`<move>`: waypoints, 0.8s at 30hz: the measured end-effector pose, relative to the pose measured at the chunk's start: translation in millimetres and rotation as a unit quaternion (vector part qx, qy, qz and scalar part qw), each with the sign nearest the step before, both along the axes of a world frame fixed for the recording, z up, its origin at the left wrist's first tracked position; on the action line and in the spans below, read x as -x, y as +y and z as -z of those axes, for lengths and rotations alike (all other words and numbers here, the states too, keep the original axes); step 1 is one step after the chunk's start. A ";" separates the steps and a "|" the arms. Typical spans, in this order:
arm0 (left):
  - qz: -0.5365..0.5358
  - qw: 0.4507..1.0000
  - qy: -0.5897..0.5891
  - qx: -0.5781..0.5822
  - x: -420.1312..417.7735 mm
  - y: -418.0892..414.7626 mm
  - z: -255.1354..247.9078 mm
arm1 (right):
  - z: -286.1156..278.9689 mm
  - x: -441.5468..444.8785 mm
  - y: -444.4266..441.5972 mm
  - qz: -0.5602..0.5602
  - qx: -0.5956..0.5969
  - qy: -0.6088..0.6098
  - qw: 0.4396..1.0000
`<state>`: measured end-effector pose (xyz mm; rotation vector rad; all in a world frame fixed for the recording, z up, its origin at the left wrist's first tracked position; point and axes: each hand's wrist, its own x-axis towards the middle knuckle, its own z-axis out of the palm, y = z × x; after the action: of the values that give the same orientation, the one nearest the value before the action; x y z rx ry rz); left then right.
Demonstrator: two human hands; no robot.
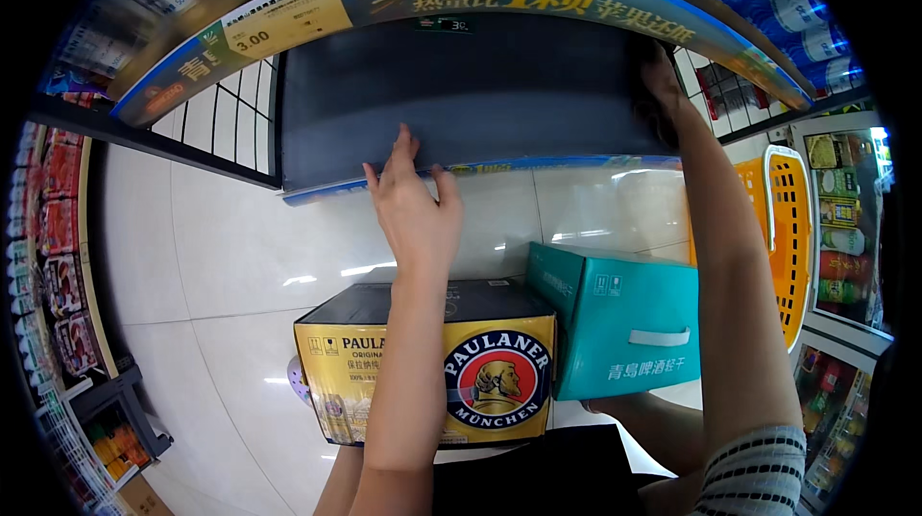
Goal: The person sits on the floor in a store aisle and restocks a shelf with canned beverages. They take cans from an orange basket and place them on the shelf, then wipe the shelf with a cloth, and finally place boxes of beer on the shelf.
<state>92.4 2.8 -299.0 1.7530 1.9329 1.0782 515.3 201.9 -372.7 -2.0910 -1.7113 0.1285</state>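
A dark metal shelf board (461, 105) spans the view in front of me, below a higher shelf's promotional strip. My left hand (414, 202) is over the board's front edge, fingers apart, holding nothing. At the board's right end, my right hand (659, 76) reaches into shadow beside a dark thing that I cannot make out; its fingers are mostly hidden. Below my forearms stand a yellow and black Paulaner beer carton (497, 372) and, touching its right side, a teal beer carton (627, 321) with a pale carry handle.
An orange plastic shopping basket (789, 228) with a white handle stands at the right, beside glass-fronted display cases. Black wire grids (238, 112) flank the shelf. Shelves of packaged goods (61, 228) run along the left. Blue-wrapped packs (799, 4) lie at the upper right.
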 end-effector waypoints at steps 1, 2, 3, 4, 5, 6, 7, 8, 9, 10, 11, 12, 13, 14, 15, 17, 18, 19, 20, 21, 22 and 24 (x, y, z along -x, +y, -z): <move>0.003 1.000 -0.006 -0.001 -1.0 0.3 -0.9 | 1.1 1.8 12.8 0.027 0.035 0.007 0.999; 0.005 1.000 -0.011 0.000 -2.2 0.9 -1.7 | 1.1 3.1 25.8 0.056 0.069 0.013 0.996; 0.011 1.000 -0.018 0.001 -5.0 2.3 -3.2 | 0.2 -1.3 38.7 0.088 0.102 0.017 0.991; 0.016 1.000 -0.026 0.003 -6.8 2.3 -4.4 | 3.9 -10.0 41.9 -0.008 0.057 -0.060 0.997; 0.026 0.999 -0.029 0.003 -9.6 2.7 -4.9 | 5.7 -20.6 44.0 -0.093 0.002 -0.146 0.985; 0.024 0.999 -0.021 0.007 -8.5 3.0 -4.0 | 10.6 10.6 43.5 -0.109 -0.047 -0.109 0.987; 0.028 0.999 -0.018 0.006 -9.4 4.9 -5.0 | 7.5 36.0 38.0 -0.118 -0.100 -0.078 0.985; 0.029 0.999 -0.014 0.005 -8.2 5.4 -5.5 | 7.3 61.0 31.9 -0.165 -0.101 -0.054 0.980; 0.034 0.999 -0.013 0.004 -7.8 5.5 -5.6 | 4.7 84.1 21.2 -0.210 -0.102 -0.034 0.972; 0.032 0.999 -0.011 0.006 -4.5 4.0 -3.9 | -5.9 122.0 6.1 -0.185 -0.071 -0.021 0.980; 0.027 1.000 -0.007 0.008 -1.8 3.0 -3.5 | -19.8 157.0 -12.3 -0.160 -0.040 -0.011 0.986; 0.027 1.000 -0.006 0.008 -2.2 3.7 -2.9 | -22.7 175.1 -30.3 -0.162 -0.065 -0.018 0.984; 0.032 0.999 -0.007 0.007 -3.8 4.0 -3.4 | -26.8 186.2 -47.1 -0.161 -0.091 -0.028 0.982; 0.034 0.999 -0.011 0.004 -3.9 4.6 -3.5 | -40.0 199.2 -59.6 -0.154 -0.051 -0.026 0.986; 0.033 0.999 -0.013 0.002 -2.3 4.2 -3.5 | -59.9 213.7 -68.6 -0.151 -0.012 -0.023 0.988; 0.035 0.999 -0.017 0.000 -4.4 5.5 -2.0 | -73.4 229.5 -66.4 -0.143 -0.034 -0.078 0.986; 0.035 0.999 -0.017 0.000 -4.4 5.2 -2.3 | -74.6 236.1 -60.4 -0.142 -0.095 -0.135 0.976; 0.035 0.999 -0.015 0.001 -3.6 5.2 -1.9 | -77.2 246.5 -53.8 -0.141 -0.156 -0.189 0.959; 0.031 0.999 -0.016 0.004 -2.7 5.1 -1.8 | -81.6 258.1 -44.6 -0.147 -0.132 -0.160 0.967; 0.032 0.999 -0.019 0.006 -3.1 4.8 -3.1 | -79.9 265.1 -35.3 -0.162 -0.109 -0.159 0.968; 0.034 0.999 -0.021 0.008 -4.3 4.8 -4.0 | -75.9 269.3 -23.7 -0.177 -0.086 -0.156 0.968; 0.037 0.999 -0.020 0.010 -4.8 5.0 -4.8 | -65.8 275.8 -5.5 -0.185 -0.032 -0.145 0.972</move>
<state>97.2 7.8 -294.1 1.7646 1.8347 1.0567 239.5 196.4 -306.9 -1.7912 -2.2356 -0.1269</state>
